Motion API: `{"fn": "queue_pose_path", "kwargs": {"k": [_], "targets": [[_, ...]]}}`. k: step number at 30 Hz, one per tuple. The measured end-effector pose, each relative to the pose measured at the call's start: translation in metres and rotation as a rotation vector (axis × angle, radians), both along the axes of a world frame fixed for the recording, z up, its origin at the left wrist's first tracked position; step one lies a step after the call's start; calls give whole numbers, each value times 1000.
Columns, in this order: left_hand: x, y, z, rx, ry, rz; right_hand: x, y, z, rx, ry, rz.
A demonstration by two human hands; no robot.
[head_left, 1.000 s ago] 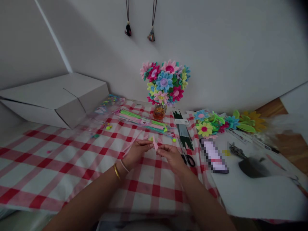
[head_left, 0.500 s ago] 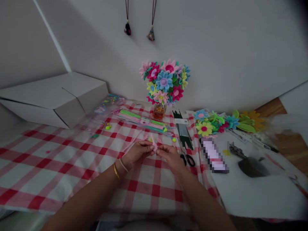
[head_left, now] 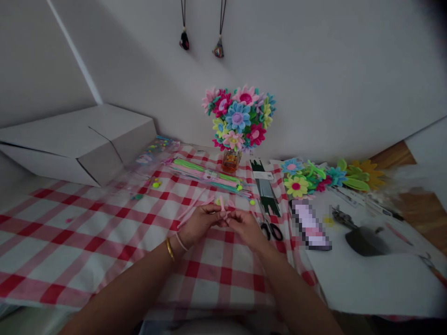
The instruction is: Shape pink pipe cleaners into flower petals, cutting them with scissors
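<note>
Close together over the checked tablecloth, my two hands pinch a pink pipe cleaner (head_left: 222,203) that is bent into loops. The fingers of my left hand (head_left: 202,222) are closed on its left side. My right hand (head_left: 244,227) grips the same piece from the right, fingertips nearly touching the left ones. Part of the piece is hidden behind my fingers. More pink pipe cleaners (head_left: 190,211) lie on the cloth just left of my hands. Black-handled scissors (head_left: 275,231) rest beside my right wrist.
A vase (head_left: 230,161) of fuzzy flowers stands at the back. Before it lies a bag of coloured pipe cleaners (head_left: 206,174). Dark green stems (head_left: 263,184) and a phone (head_left: 310,225) are to the right, with loose flowers (head_left: 296,186) behind. A white box (head_left: 80,135) sits at left.
My fingers have shifted slightly on the pink pipe cleaner, drawing a little closer together and covering more of its lower part. Everything else stays in place.
</note>
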State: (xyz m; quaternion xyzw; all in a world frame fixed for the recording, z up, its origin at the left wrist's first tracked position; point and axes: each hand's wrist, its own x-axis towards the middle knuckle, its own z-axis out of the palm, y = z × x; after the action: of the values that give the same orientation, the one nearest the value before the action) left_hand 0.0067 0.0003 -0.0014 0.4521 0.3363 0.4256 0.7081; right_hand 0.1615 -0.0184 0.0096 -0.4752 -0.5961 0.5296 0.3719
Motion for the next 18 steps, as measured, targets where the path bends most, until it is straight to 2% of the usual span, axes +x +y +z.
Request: {"fn": "queue_pose_path", "kwargs": {"k": [5, 9, 15, 18], "targets": [[-2, 2, -4, 88, 61, -19, -2, -2, 6, -23, 49, 21], [-4, 1, -2, 140, 83, -9, 4, 0, 5, 34, -35, 52], [-5, -3, 0, 162, 325, -117, 19, 6, 4, 279, -161, -207], [-3, -4, -4, 173, 401, -154, 21, 7, 6, 437, -311, -139]]}}
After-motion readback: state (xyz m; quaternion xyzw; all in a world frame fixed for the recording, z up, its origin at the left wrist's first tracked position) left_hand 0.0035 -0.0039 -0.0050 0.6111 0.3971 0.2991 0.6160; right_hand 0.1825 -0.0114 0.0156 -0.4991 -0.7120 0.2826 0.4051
